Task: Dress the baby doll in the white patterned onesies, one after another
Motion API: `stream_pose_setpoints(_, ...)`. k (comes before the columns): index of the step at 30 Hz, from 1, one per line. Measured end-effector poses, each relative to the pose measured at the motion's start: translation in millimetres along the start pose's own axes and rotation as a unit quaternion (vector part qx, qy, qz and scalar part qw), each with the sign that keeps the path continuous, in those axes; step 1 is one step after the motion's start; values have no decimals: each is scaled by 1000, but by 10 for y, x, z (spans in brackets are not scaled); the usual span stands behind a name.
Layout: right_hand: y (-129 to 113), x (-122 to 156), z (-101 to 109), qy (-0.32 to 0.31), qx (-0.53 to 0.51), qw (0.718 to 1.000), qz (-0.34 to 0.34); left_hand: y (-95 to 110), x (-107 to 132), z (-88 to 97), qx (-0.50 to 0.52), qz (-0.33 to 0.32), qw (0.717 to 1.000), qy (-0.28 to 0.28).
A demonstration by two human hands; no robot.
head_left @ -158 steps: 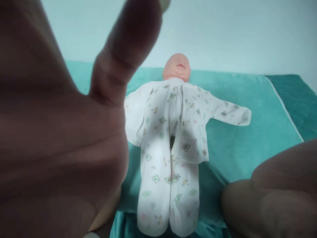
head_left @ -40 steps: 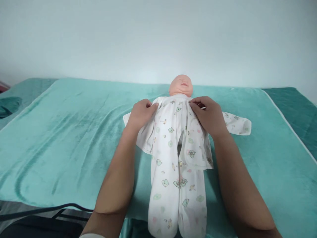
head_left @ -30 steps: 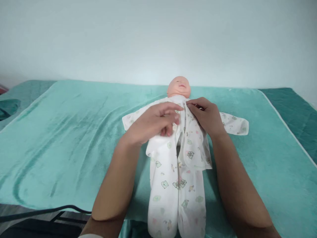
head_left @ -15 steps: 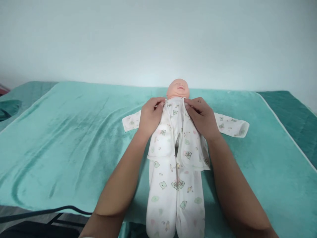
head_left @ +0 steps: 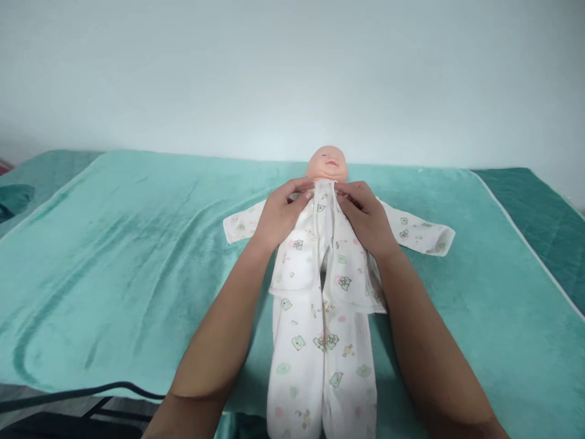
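A baby doll (head_left: pixel 327 163) lies on its back, its bald head toward the wall. It wears a white long-sleeved baby jacket (head_left: pixel 299 259) and white pants (head_left: pixel 297 384), both printed with small animals. The jacket front hangs apart down the middle, with printed cloth showing between the panels. Just below the doll's neck, my left hand (head_left: pixel 282 213) pinches the jacket's left front edge between thumb and fingers. Opposite it, my right hand (head_left: pixel 365 213) pinches the right front edge. Both sleeves stretch out sideways; the doll's hands are not visible.
A light green plush blanket (head_left: pixel 137 244) with wrinkles on its left side covers the bed. Darker green fabric (head_left: pixel 530 213) shows at the right. Behind stands a pale wall (head_left: pixel 292 79). A black cable (head_left: pixel 82 393) runs along the lower left edge.
Both hands have moved closer together at the doll's neck, drawing the jacket's two front edges inward and narrowing the gap. The view has shifted slightly.
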State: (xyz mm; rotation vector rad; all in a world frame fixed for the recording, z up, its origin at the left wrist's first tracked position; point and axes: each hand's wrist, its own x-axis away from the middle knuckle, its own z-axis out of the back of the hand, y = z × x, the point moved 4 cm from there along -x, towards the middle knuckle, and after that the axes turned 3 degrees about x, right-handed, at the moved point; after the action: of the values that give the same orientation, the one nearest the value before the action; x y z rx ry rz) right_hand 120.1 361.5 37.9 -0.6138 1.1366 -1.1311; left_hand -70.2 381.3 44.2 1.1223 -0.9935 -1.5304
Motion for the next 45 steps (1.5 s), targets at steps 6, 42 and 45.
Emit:
stream_pose_setpoints(6, -2, -18, -17, -16, -18, 999, -21, 131, -39, -93, -12, -19, 999, -23)
stream_pose_setpoints(42, 59, -60, -32, 17, -40, 999, -32, 102, -227, -179, -73, 9, 996, 44)
stream_pose_setpoints(45, 50, -57, -25, 15, -35, 998, -43, 113, -223, -184, -77, -11, 996, 53)
